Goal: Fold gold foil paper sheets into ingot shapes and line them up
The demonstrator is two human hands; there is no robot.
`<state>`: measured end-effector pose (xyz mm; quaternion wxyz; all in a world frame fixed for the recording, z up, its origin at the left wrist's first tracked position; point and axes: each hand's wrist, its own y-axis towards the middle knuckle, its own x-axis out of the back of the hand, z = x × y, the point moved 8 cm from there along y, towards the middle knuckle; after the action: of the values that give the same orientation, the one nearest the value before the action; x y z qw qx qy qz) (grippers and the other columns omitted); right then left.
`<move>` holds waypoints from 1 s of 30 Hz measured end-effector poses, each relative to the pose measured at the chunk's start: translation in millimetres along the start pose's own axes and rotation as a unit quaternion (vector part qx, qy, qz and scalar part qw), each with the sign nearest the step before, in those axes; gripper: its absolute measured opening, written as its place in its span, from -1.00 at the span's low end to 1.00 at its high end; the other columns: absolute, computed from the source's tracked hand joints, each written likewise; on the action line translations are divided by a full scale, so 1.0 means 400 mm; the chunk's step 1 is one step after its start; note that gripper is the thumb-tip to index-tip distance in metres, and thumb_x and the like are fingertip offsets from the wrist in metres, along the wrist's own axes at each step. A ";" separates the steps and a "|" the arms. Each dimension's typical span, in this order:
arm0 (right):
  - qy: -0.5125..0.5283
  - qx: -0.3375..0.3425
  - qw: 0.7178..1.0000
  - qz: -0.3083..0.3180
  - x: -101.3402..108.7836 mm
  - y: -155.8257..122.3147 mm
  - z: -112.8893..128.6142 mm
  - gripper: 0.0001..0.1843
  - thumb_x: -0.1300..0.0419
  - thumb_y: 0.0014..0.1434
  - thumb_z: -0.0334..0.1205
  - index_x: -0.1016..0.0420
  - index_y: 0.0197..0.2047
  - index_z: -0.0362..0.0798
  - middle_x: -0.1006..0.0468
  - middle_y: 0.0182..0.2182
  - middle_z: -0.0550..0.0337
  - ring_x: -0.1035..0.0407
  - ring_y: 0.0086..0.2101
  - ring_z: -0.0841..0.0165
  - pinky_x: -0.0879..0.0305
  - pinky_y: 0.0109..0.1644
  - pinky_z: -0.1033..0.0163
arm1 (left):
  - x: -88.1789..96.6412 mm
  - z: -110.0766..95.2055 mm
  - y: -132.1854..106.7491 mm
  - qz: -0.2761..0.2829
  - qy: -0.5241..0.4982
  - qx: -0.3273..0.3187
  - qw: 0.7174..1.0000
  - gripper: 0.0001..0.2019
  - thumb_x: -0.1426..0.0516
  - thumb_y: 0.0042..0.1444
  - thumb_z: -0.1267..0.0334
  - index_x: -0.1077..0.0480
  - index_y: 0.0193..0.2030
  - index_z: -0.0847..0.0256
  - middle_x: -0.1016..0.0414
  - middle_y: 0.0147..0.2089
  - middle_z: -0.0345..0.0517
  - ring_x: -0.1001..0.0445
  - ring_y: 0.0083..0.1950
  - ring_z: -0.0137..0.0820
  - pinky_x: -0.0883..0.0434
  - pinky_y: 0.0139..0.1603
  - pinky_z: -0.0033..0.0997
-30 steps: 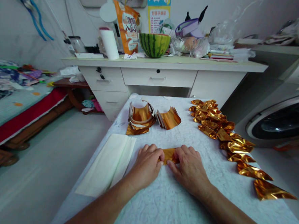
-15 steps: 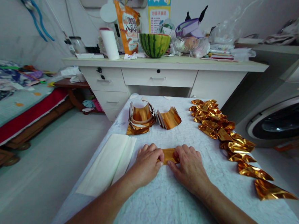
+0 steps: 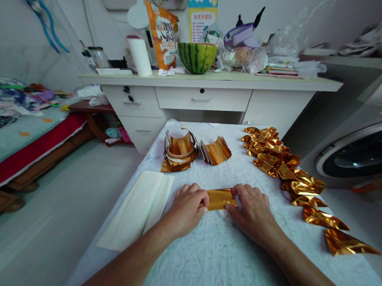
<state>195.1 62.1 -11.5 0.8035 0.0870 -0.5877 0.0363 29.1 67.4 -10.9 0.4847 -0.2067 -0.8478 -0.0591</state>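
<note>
A flattened piece of gold foil paper (image 3: 219, 199) lies on the cloth-covered table between my two hands. My left hand (image 3: 189, 207) pinches its left end with curled fingers. At the right end, my right hand (image 3: 251, 209) grips the foil between thumb and fingers, the thumb on the near corner. Beyond the hands stand a curved stack of gold foil sheets (image 3: 180, 149) and a smaller curled stack (image 3: 217, 151). Folded gold foil pieces (image 3: 272, 154) form a row along the table's right side. Folded pale paper (image 3: 138, 206) rests left of my left hand.
A white desk (image 3: 204, 81) stands behind the table, holding a halved watermelon (image 3: 197, 58), an orange snack bag (image 3: 163, 37) and a paper roll (image 3: 140, 57). A washing machine (image 3: 356, 140) is at the right, a bed (image 3: 26, 128) at the left.
My right hand has slid to the right along the foil paper, so more of the foil shows between the hands. My left hand has stayed nearly in place.
</note>
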 end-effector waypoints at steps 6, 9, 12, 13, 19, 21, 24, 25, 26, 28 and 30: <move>0.012 -0.004 1.000 0.007 0.005 -0.001 -0.029 -0.77 -0.20 0.15 -0.14 -0.38 -0.12 0.03 -0.46 -0.24 0.10 -0.27 -0.22 0.16 -0.01 -0.21 0.17 | 0.000 0.002 0.002 0.000 -0.007 -0.008 1.000 -0.91 -0.08 0.11 0.38 -0.36 -0.30 0.11 -0.39 -0.15 -0.20 -0.29 -0.04 -0.29 -0.20 -0.04 -0.30; 0.019 -0.009 1.000 0.016 0.005 -0.001 -0.040 -0.77 -0.20 0.14 -0.19 -0.38 -0.10 0.03 -0.46 -0.24 0.10 -0.27 -0.21 0.15 -0.01 -0.19 0.16 | 0.003 0.003 0.000 -0.009 -0.010 -0.010 1.000 -0.90 -0.08 0.10 0.39 -0.36 -0.30 0.11 -0.39 -0.16 -0.21 -0.29 -0.04 -0.29 -0.19 -0.05 -0.30; 0.029 -0.011 0.999 0.019 0.006 -0.001 -0.049 -0.80 -0.16 0.15 -0.24 -0.37 -0.12 0.00 -0.46 -0.24 0.09 -0.27 -0.22 0.16 -0.03 -0.18 0.15 | 0.004 0.003 -0.001 -0.012 -0.009 -0.013 1.000 -0.90 -0.08 0.09 0.39 -0.36 -0.31 0.11 -0.39 -0.17 -0.21 -0.30 -0.05 -0.29 -0.18 -0.05 -0.29; 0.035 -0.009 0.999 0.019 0.007 0.000 -0.050 -0.82 -0.14 0.16 -0.25 -0.37 -0.14 -0.02 -0.46 -0.25 0.08 -0.27 -0.22 0.17 -0.04 -0.18 0.14 | 0.004 0.001 -0.002 -0.012 -0.008 -0.015 1.000 -0.89 -0.08 0.08 0.40 -0.37 -0.31 0.11 -0.39 -0.17 -0.21 -0.30 -0.05 -0.29 -0.18 -0.06 -0.29; 0.071 0.001 0.997 0.005 0.016 0.003 -0.036 -0.79 -0.02 0.29 -0.11 -0.40 -0.21 -0.04 -0.45 -0.28 0.08 -0.25 -0.23 0.19 -0.06 -0.16 0.12 | 0.005 -0.002 0.000 -0.037 -0.004 -0.016 0.999 -0.99 -0.14 0.10 0.30 -0.39 -0.34 0.12 -0.39 -0.21 -0.20 -0.31 -0.07 -0.28 -0.18 -0.08 -0.29; 0.058 0.000 0.998 -0.005 0.014 0.004 -0.028 -0.76 -0.08 0.26 -0.04 -0.41 -0.22 -0.04 -0.44 -0.26 0.07 -0.25 -0.22 0.17 -0.06 -0.17 0.11 | 0.005 -0.002 0.004 -0.050 -0.006 -0.016 0.999 -0.94 -0.18 0.09 0.25 -0.38 -0.37 0.13 -0.39 -0.23 -0.20 -0.31 -0.09 -0.28 -0.17 -0.09 -0.29; 0.036 -0.001 0.999 -0.010 0.004 0.007 -0.019 -0.78 -0.21 0.15 -0.07 -0.42 -0.21 -0.03 -0.44 -0.25 0.07 -0.25 -0.20 0.14 -0.06 -0.18 0.12 | 0.003 -0.001 0.009 -0.068 -0.006 -0.008 0.998 -0.90 -0.21 0.05 0.27 -0.34 -0.39 0.15 -0.38 -0.26 -0.22 -0.32 -0.13 -0.29 -0.18 -0.11 -0.30; 0.034 -0.003 0.999 -0.012 0.001 0.007 -0.019 -0.78 -0.23 0.12 -0.09 -0.42 -0.22 -0.03 -0.44 -0.24 0.07 -0.25 -0.20 0.13 -0.06 -0.19 0.12 | 0.005 0.001 0.010 -0.077 -0.006 -0.004 0.997 -0.89 -0.22 0.03 0.28 -0.33 -0.37 0.15 -0.38 -0.26 -0.22 -0.31 -0.13 -0.29 -0.19 -0.11 -0.30; 0.037 -0.005 0.999 -0.014 -0.001 0.008 -0.019 -0.79 -0.25 0.10 -0.11 -0.42 -0.22 -0.02 -0.44 -0.24 0.07 -0.26 -0.20 0.13 -0.07 -0.19 0.13 | 0.008 0.002 0.010 -0.089 -0.006 0.003 0.996 -0.86 -0.23 0.01 0.28 -0.33 -0.34 0.15 -0.38 -0.24 -0.21 -0.31 -0.12 -0.28 -0.20 -0.10 -0.30; 0.055 -0.008 0.998 -0.017 0.000 0.010 -0.019 -0.82 -0.26 0.08 -0.17 -0.40 -0.25 -0.02 -0.44 -0.24 0.08 -0.27 -0.20 0.14 -0.08 -0.18 0.13 | 0.018 0.007 0.007 -0.123 -0.008 0.015 0.992 -0.73 -0.26 -0.04 0.27 -0.32 -0.19 0.15 -0.37 -0.14 -0.16 -0.30 -0.05 -0.23 -0.22 -0.03 -0.26; 0.085 -0.009 0.996 -0.016 0.003 0.012 -0.017 -0.84 -0.26 0.07 -0.24 -0.37 -0.28 -0.02 -0.45 -0.25 0.10 -0.28 -0.21 0.16 -0.10 -0.17 0.12 | 0.026 0.011 0.003 -0.152 -0.012 0.021 0.988 -0.51 -0.28 -0.09 0.26 -0.27 0.01 0.16 -0.34 0.02 -0.08 -0.26 0.07 -0.16 -0.20 0.08 -0.19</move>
<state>201.0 67.9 -12.0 0.8518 0.0860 -0.5161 0.0258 21.3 72.9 -4.4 0.4643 -0.0662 -0.8761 -0.1118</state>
